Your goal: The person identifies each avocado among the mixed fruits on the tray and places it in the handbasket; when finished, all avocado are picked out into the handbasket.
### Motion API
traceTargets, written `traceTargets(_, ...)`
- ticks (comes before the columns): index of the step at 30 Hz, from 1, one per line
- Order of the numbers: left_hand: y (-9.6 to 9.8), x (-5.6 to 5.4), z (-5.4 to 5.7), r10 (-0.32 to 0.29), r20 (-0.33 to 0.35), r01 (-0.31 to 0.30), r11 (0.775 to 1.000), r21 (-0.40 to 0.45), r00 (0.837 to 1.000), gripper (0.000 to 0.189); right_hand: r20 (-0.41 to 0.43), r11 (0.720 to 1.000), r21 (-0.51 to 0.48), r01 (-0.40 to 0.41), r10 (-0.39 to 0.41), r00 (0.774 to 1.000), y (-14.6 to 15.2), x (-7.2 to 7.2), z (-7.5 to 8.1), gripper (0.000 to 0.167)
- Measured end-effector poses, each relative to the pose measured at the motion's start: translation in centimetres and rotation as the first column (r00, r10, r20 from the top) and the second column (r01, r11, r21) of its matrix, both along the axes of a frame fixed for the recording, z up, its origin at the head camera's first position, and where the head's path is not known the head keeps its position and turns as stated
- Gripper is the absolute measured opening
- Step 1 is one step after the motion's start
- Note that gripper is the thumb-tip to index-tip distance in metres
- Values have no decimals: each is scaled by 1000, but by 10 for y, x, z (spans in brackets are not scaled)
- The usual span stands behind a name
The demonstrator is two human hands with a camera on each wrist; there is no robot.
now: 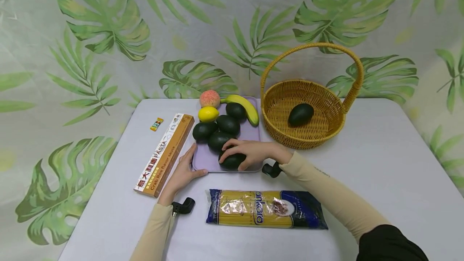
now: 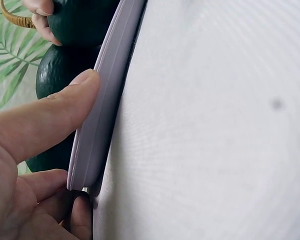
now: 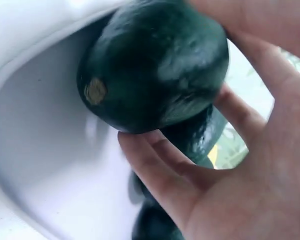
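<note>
My right hand (image 1: 251, 153) grips a dark green avocado (image 3: 155, 65) at the front of the lilac tray (image 1: 208, 159), fingers over one side and thumb on the other. At the tray's front left corner, my left hand (image 1: 184, 172) holds the rim, with the thumb (image 2: 82, 95) along the front edge and the fingers around the left side. Behind the held fruit lie several more avocados (image 1: 228, 125), a lemon (image 1: 208, 114), a peach (image 1: 210, 99) and a banana (image 1: 252, 114). Another avocado (image 1: 301, 114) lies inside the wicker basket (image 1: 275, 134).
A pasta box (image 1: 164, 156) lies slanted left of the tray, with a small wrapped packet (image 1: 157, 124) beyond it. Across the front lies a bag of spaghetti (image 1: 250, 208), partly beneath the right forearm. The basket's tall handle (image 1: 311, 45) arches up at the back right.
</note>
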State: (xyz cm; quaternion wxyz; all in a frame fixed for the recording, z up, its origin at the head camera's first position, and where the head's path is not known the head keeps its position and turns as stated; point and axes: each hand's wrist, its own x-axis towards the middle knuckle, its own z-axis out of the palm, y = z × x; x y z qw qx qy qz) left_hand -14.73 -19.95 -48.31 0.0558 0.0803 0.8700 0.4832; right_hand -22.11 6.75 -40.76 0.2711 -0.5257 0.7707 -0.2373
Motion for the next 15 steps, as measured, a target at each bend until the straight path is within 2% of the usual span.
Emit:
traceTargets(3, 0, 0, 0, -1, -1, 1, 1000, 2, 1000, 98, -39, 998, -3, 62, -62, 997, 1, 4, 0, 49)
traceTargets(6, 1, 0, 0, -2, -5, 2, 1000, 3, 1000, 98, -12, 992, -33, 124, -124, 992, 7, 4, -2, 48)
traceTargets(11, 1, 0, 1, 2, -5, -2, 1000, 7, 1000, 98, 154, 967, -150, 205, -182, 971, 30, 0, 5, 46)
traceTargets(15, 1, 0, 0, 5, 1, -5, 1000, 11, 1000, 98, 273, 921, -210, 329, -268, 924, 58, -5, 25, 47)
